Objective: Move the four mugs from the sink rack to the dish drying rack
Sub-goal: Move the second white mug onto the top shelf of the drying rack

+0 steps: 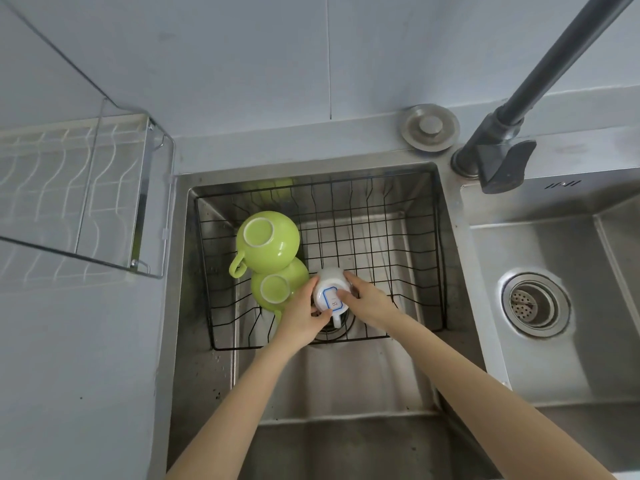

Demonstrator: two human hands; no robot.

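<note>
Both hands down in the sink rack (429,258), wrapped round one white mug (330,289). Left hand (301,318) on the mug's left and near side, fingers curled tight against it. Right hand (369,304) on its right side, fingers pressed over the top edge. Mug tipped over, bottom up and toward the near side, blue-edged label showing, handle poking down at the near edge between the two hands. Hard to tell whether resting on the wires or lifted just off them.

Just to the left, touching or almost touching the left hand, two green mugs, both upside down. Far green mug (268,240) leaning on top of the near green mug (278,287), its handle sticking out to the left. No fourth mug to be seen for sure; only a green smudge by the far wall of the sink.

Dish drying rack (69,199) far off to the left, up on the counter, past the green mugs, with nothing on its white wires.

So the way to go: up first, then left and a bit far. Left hand on the nearer side for that trip. Green mugs right in the path, so a high lift needed before swinging over, or a bump likely, and the leaning top one could topple.
</note>
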